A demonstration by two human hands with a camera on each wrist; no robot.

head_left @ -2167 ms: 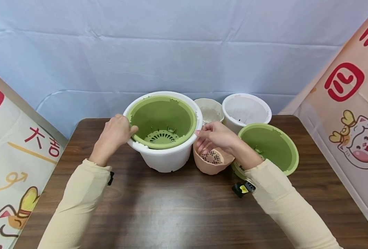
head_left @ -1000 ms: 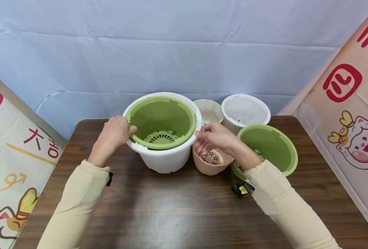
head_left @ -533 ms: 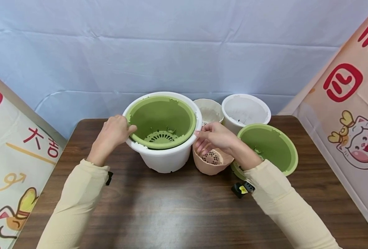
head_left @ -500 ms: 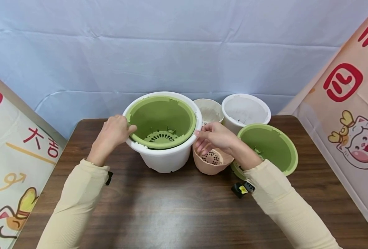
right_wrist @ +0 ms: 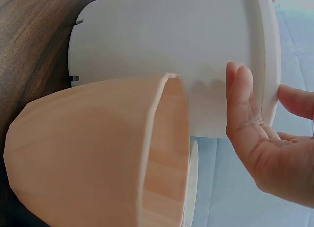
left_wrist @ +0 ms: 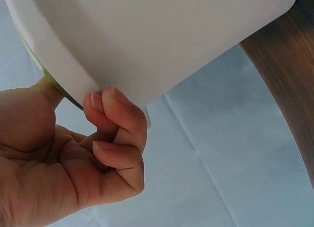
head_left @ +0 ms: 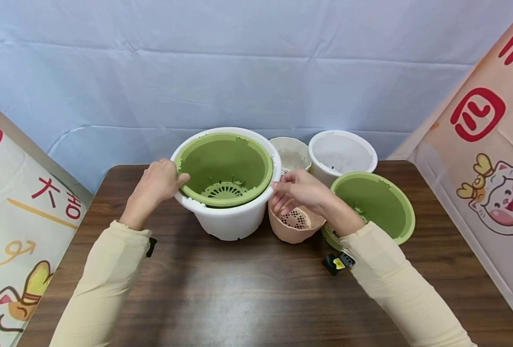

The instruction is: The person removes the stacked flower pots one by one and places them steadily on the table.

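A large white flowerpot (head_left: 230, 224) stands on the left of the row, with a green flowerpot (head_left: 226, 164) nested inside it. My left hand (head_left: 155, 185) grips the left rim: in the left wrist view the fingers (left_wrist: 122, 119) curl under the white rim, while the thumb reaches over the green edge. On the opposite side my right hand (head_left: 304, 190) holds the white rim, its thumb on the edge and its fingers below, as the right wrist view shows. Beneath that hand sits a peach flowerpot (right_wrist: 78, 148) with a perforated bottom.
Behind the peach pot stands a cream pot (head_left: 292, 149). To the right are a smaller white pot (head_left: 343, 149) and another green pot (head_left: 380, 202), which leans. All are on a brown wooden table (head_left: 239, 299), with a pale cloth backdrop (head_left: 239, 72) behind.
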